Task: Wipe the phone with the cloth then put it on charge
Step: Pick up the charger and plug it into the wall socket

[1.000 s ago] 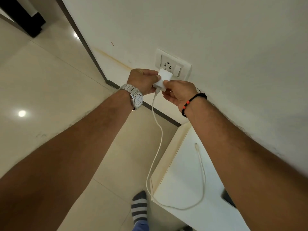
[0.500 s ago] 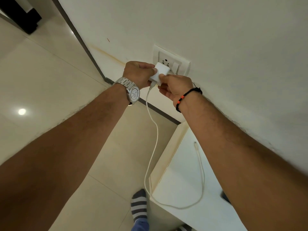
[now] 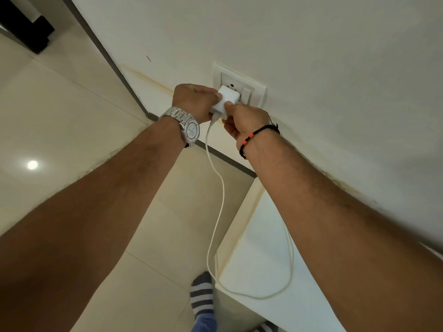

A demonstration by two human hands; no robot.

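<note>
Both arms extended forward, nearly straight, converging at the wall. Left hand (image 3: 195, 101): knuckles up, fingers curled, thumb and fingertips closed on the left side of the charger (image 3: 225, 100). Metal watch on left wrist, dial facing camera. Right hand (image 3: 244, 122): palm turned leftward, thumb and forefinger pinching the charger's lower right edge. Black-and-orange cord bracelet on right wrist. One striped-socked foot visible below.

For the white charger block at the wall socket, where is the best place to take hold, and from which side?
Grip the charger block on its two flat side faces, coming straight out from the wall socket. The left hand and right hand pinch there now, clear of the cable leaving its lower end.
</note>
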